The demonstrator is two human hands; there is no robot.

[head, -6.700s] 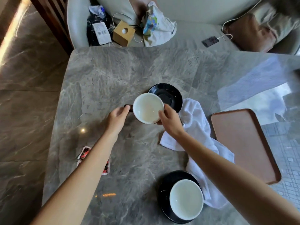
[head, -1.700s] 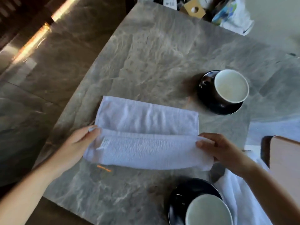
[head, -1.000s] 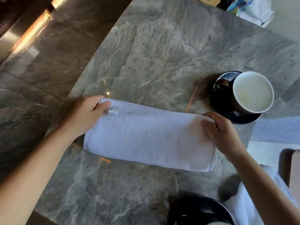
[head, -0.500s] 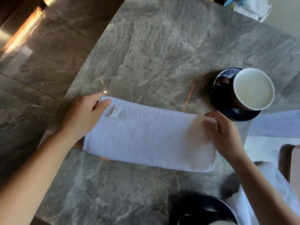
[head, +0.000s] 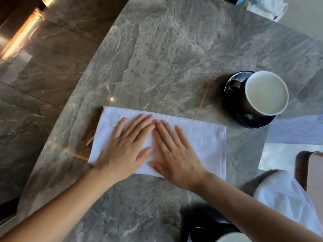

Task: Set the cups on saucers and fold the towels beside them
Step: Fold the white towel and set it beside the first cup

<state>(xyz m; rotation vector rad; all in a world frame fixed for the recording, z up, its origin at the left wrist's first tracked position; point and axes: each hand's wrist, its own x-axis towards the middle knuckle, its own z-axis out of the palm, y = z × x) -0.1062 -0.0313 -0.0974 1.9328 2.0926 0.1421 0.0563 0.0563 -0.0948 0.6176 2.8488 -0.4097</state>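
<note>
A white towel (head: 206,137), folded into a long strip, lies flat on the grey marble table (head: 166,49). My left hand (head: 125,145) and my right hand (head: 174,152) press on its middle side by side, fingers straight and flat. To the right stands a dark cup with a white inside (head: 265,93) on a black saucer (head: 234,110). A second black saucer (head: 206,224) shows at the bottom edge, mostly hidden by my right forearm. A second white towel (head: 283,198) lies crumpled at the lower right.
A brown tray (head: 314,172) sits at the right edge. A white bag (head: 265,6) lies beyond the table's far side. The table's left edge (head: 57,140) runs close to the folded towel, with dark stone floor (head: 35,67) beyond it.
Both hands let go of the towel's ends and moved to its middle, where they now press flat. Earlier the towel was folded over lengthwise.
</note>
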